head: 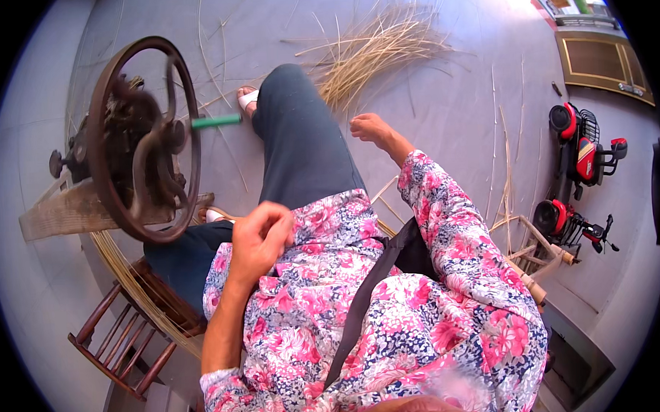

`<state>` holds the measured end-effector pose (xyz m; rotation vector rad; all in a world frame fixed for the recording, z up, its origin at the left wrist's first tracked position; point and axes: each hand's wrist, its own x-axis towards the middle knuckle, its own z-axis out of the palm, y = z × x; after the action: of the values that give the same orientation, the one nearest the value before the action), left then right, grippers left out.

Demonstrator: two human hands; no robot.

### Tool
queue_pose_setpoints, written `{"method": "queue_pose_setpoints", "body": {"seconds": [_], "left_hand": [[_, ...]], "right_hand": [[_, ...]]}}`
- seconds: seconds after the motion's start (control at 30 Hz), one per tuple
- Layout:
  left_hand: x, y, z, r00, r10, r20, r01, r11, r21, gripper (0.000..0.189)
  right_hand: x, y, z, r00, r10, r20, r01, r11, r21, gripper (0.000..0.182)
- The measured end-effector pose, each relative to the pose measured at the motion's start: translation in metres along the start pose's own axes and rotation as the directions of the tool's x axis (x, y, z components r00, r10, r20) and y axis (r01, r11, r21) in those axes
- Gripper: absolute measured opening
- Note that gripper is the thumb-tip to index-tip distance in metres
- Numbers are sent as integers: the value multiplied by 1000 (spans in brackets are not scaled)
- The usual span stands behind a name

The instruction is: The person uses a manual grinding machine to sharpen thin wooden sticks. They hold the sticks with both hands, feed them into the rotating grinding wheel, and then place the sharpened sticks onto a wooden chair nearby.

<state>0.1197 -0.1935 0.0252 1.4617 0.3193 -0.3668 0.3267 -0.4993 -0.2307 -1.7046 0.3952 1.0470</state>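
My left hand (pixel 262 235) is raised over my lap with its fingers curled in, slightly blurred. No object shows in it. Farther forward, above the floor right of my knee, my right hand (pixel 372 129) is also curled, with nothing seen sticking out of it. To the left stands a hand-cranked iron machine with a spoked flywheel (pixel 96 154) and a green crank handle (pixel 216 121). A wooden beam (pixel 63 214) carries the machine. Neither hand touches the handle. A loose pile of straw-coloured stalks (pixel 376 54) lies on the floor beyond my right hand.
Long stalks (pixel 125 278) hang below the beam, beside a wooden chair (pixel 119 344). Single stalks are strewn across the grey floor (pixel 457 109). At the right are a wooden frame (pixel 530 240), two red scooters (pixel 587 156) and a brown door (pixel 594 58).
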Motion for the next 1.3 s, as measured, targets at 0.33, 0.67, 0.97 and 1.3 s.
{"method": "queue_pose_setpoints", "body": {"seconds": [0.33, 0.67, 0.97, 1.3], "left_hand": [[-161, -166, -173, 356, 53, -933, -86, 996, 24, 10], [-241, -323, -300, -85, 317, -945, 680, 712, 178, 17], [-235, -338, -349, -58, 34, -998, 919, 392, -40, 24], [-260, -320, -360, 63, 113, -992, 951, 295, 95, 15]], "right_hand": [[-95, -140, 78, 425, -903, 64, 843, 370, -390, 32], [-148, -143, 196, 599, -482, 640, 735, 12, -678, 19], [-142, -138, 198, 653, -448, 610, 635, -114, -764, 15], [-142, -138, 195, 620, -471, 628, 652, -135, -746, 13]]}}
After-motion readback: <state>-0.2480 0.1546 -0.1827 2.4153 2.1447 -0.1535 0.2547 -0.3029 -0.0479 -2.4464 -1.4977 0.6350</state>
